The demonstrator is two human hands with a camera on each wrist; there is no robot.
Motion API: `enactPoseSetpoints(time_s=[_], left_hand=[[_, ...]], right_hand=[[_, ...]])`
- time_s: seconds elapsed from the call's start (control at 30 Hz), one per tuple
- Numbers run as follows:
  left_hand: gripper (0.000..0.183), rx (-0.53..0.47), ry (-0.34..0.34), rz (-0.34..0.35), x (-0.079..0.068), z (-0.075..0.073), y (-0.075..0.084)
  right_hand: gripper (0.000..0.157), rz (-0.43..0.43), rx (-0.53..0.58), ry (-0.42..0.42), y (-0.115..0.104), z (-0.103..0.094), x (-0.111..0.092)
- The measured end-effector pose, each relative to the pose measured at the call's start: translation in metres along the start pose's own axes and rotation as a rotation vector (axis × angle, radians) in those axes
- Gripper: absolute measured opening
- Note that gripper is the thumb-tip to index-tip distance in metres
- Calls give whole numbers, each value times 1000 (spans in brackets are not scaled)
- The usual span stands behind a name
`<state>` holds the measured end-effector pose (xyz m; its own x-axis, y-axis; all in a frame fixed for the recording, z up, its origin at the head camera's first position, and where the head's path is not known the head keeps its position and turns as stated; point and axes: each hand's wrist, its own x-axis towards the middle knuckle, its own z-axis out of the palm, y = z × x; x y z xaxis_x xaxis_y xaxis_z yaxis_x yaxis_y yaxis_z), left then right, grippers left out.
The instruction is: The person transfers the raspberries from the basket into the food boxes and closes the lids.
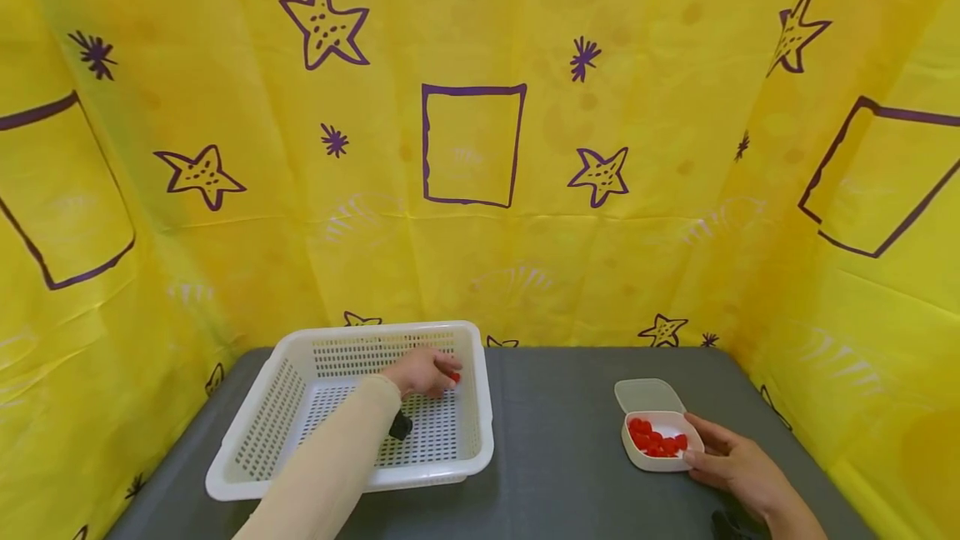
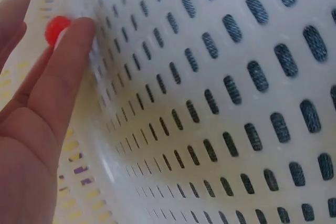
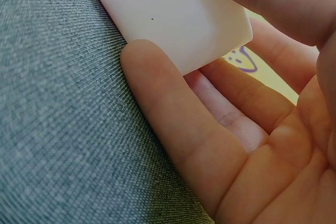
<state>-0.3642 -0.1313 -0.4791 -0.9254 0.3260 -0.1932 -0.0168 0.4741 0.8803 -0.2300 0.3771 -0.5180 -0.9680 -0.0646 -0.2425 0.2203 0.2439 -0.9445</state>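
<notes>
My left hand [image 1: 423, 372] reaches into a white perforated basket [image 1: 480, 432], near its right wall. A small fuzzy red ball [image 2: 55, 29] is pinched at its fingertips, partly hidden behind a finger in the left wrist view. On the right, a small pale box [image 1: 660, 464] stands on the table with its lid [image 1: 649, 397] swung back. Several red balls [image 1: 651, 440] lie inside it. My right hand [image 1: 738, 465] grips the box's right side between thumb and fingers; the box wall shows white in the right wrist view.
A dark grey cloth-covered table [image 1: 555, 440] lies under both containers. Yellow curtains [image 1: 480, 273] with purple stars enclose the back and both sides. The basket's raised rim [image 1: 405, 327] surrounds the left hand.
</notes>
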Motion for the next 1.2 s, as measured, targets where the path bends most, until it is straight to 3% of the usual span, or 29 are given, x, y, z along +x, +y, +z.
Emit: enactPoseSetpoints(time_s=[0.17, 0.4, 0.57, 0.63, 0.83, 1.0, 1.2], left_hand=[[36, 82, 8, 34, 6, 5, -3], [9, 237, 50, 120, 11, 13, 3], [12, 437, 94, 196, 14, 17, 9], [13, 466, 93, 190, 15, 17, 10], [20, 356, 46, 102, 10, 9, 19], [31, 289, 39, 68, -1, 0, 34], [16, 95, 75, 53, -10, -7, 59]], right_hand=[[82, 1, 0, -12, 0, -1, -1], [82, -1, 17, -13, -1, -1, -1], [82, -17, 28, -25, 0, -1, -1], [82, -21, 32, -28, 0, -1, -1], [82, -14, 29, -25, -2, 0, -2], [82, -9, 24, -16, -4, 1, -2], [82, -3, 17, -13, -3, 2, -2]])
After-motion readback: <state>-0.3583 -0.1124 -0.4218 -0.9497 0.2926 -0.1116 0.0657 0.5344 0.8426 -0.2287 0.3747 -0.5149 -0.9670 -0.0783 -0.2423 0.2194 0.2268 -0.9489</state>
